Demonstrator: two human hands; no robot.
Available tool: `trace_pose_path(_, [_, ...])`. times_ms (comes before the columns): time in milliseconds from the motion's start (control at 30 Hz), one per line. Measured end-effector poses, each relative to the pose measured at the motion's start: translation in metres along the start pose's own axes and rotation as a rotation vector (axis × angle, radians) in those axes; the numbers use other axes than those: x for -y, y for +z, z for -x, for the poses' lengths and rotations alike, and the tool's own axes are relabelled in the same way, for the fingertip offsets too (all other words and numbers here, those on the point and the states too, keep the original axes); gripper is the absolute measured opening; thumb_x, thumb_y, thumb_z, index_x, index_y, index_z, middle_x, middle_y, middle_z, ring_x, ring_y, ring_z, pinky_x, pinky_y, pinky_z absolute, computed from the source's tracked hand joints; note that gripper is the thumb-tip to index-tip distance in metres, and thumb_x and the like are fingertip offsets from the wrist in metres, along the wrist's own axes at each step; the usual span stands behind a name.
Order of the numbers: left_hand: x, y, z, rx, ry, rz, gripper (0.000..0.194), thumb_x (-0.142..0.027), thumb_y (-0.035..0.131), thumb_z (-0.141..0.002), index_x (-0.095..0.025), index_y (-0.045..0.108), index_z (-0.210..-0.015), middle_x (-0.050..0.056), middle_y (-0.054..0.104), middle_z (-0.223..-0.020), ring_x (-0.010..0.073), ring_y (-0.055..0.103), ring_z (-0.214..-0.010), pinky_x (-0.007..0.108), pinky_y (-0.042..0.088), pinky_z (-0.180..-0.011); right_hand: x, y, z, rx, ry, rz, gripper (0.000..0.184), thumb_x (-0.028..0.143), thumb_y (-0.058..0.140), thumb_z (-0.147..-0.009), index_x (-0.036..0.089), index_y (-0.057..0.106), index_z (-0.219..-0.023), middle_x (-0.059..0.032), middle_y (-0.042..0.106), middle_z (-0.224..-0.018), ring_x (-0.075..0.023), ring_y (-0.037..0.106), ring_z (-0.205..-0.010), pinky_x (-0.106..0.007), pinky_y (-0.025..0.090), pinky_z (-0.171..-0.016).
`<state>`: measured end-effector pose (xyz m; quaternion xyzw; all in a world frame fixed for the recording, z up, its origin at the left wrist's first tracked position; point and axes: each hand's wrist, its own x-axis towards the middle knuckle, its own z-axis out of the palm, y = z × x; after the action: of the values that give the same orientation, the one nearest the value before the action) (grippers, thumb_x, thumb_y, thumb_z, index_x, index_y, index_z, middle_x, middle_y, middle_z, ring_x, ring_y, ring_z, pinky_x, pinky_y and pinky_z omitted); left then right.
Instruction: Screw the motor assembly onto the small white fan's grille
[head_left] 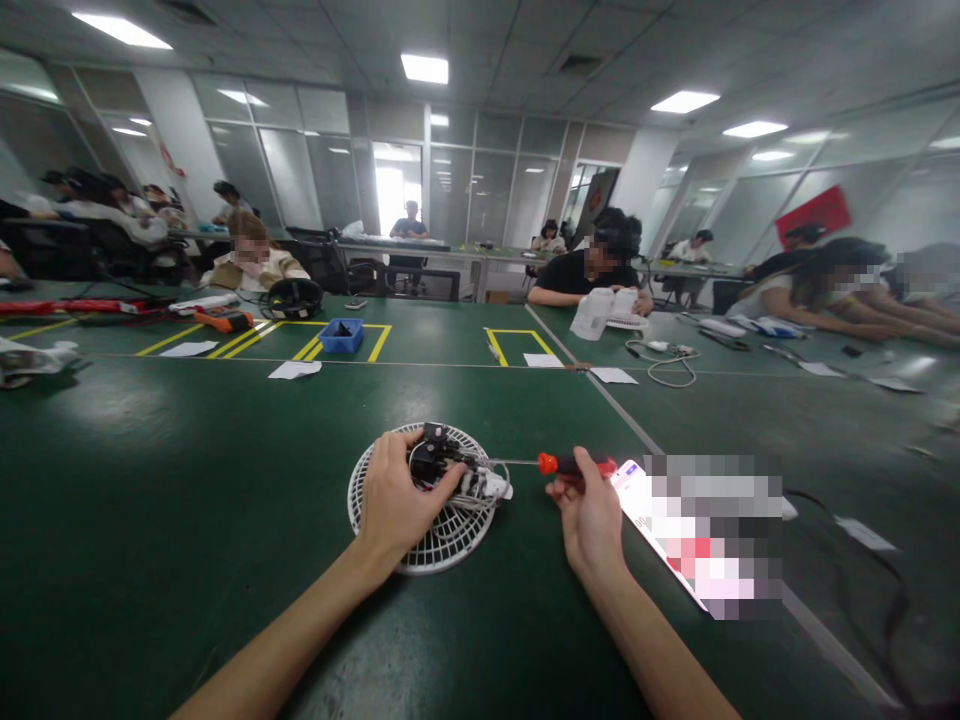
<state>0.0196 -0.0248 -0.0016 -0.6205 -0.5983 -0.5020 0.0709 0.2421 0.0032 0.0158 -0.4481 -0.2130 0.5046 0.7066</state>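
On the green table lies a round white fan grille [442, 555] with a black fan motor assembly [429, 462] on top of it. My left hand [397, 490] is wrapped around the motor, thumb on its near right side, and steadies it over the grille. In my right hand [592, 515] is a screwdriver [559, 464] with a red and black handle, held level. Its thin shaft points left and reaches the right side of the motor assembly; the exact contact at the tip is too small to make out. White parts and wires [484, 488] stick out at the assembly's right.
Right of my right hand lies a lit phone [660, 540], partly pixelated. Farther off are a blue bin [341, 336], white papers [295, 370], a coiled white cable [671, 362] and an orange tool [225, 320]. Across the table a person in black [581, 275] handles white parts.
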Motion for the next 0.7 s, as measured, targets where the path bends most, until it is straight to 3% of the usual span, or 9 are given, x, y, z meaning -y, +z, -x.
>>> trace_pose_path(133, [-0.0001, -0.0005, -0.0001, -0.001, 0.004, -0.014, 0.053, -0.054, 0.077, -0.081, -0.019, 0.054, -0.114, 0.007, 0.061, -0.103, 0.0261, 0.061, -0.098, 0.045, 0.055, -0.087, -0.0010, -0.0004, 0.0028, -0.001, 0.010, -0.040, 0.036, 0.043, 0.082, -0.066, 0.021, 0.060, -0.086, 0.0065, 0.064, -0.063, -0.0129, 0.058, -0.055, -0.025, 0.051, -0.051])
trace_pose_path(233, [-0.0007, -0.0008, -0.0006, -0.001, 0.013, -0.015, 0.053, -0.053, 0.077, -0.081, -0.019, 0.055, -0.115, 0.007, 0.061, -0.104, 0.0261, 0.061, -0.098, 0.045, 0.055, -0.087, 0.0006, -0.0019, 0.0017, 0.003, 0.010, -0.115, 0.030, 0.032, 0.076, -0.062, 0.021, 0.062, -0.086, 0.0041, 0.070, -0.076, -0.0166, 0.068, -0.072, -0.030, 0.059, -0.064])
trace_pose_path(300, [-0.0013, -0.0011, -0.0009, -0.005, 0.022, -0.020, 0.052, -0.051, 0.077, -0.081, -0.019, 0.054, -0.115, 0.007, 0.060, -0.103, 0.0264, 0.061, -0.098, 0.045, 0.055, -0.088, 0.0012, -0.0027, 0.0000, 0.010, 0.013, -0.111, 0.028, 0.026, 0.074, -0.060, 0.021, 0.063, -0.085, 0.0036, 0.071, -0.075, -0.0164, 0.069, -0.072, -0.031, 0.060, -0.069])
trace_pose_path(400, [-0.0017, -0.0013, -0.0009, -0.005, 0.033, -0.026, 0.049, -0.046, 0.077, -0.081, -0.019, 0.054, -0.115, 0.007, 0.060, -0.103, 0.0265, 0.061, -0.097, 0.045, 0.054, -0.087, 0.0001, -0.0028, -0.0014, -0.001, 0.020, -0.040, 0.027, 0.028, 0.078, -0.062, 0.020, 0.061, -0.082, 0.0036, 0.068, -0.066, -0.0140, 0.064, -0.061, -0.026, 0.056, -0.061])
trace_pose_path(567, [-0.0013, -0.0011, -0.0006, -0.007, 0.037, -0.012, 0.043, -0.042, 0.073, -0.083, -0.020, 0.055, -0.115, 0.007, 0.060, -0.102, 0.0268, 0.060, -0.097, 0.044, 0.053, -0.086, -0.0025, -0.0007, 0.0016, 0.031, 0.002, 0.037, 0.042, 0.042, 0.089, -0.062, 0.023, 0.055, -0.079, 0.0127, 0.046, -0.048, -0.0084, 0.039, -0.044, -0.022, 0.045, -0.046])
trace_pose_path(700, [-0.0013, -0.0013, -0.0007, 0.000, 0.013, -0.002, 0.038, -0.039, 0.070, -0.085, -0.019, 0.055, -0.114, 0.008, 0.061, -0.103, 0.0276, 0.060, -0.097, 0.045, 0.053, -0.086, 0.0001, -0.0003, 0.0031, -0.012, 0.024, -0.044, 0.036, 0.043, 0.082, -0.067, 0.023, 0.057, -0.083, 0.0075, 0.062, -0.063, -0.0126, 0.057, -0.055, -0.025, 0.051, -0.050])
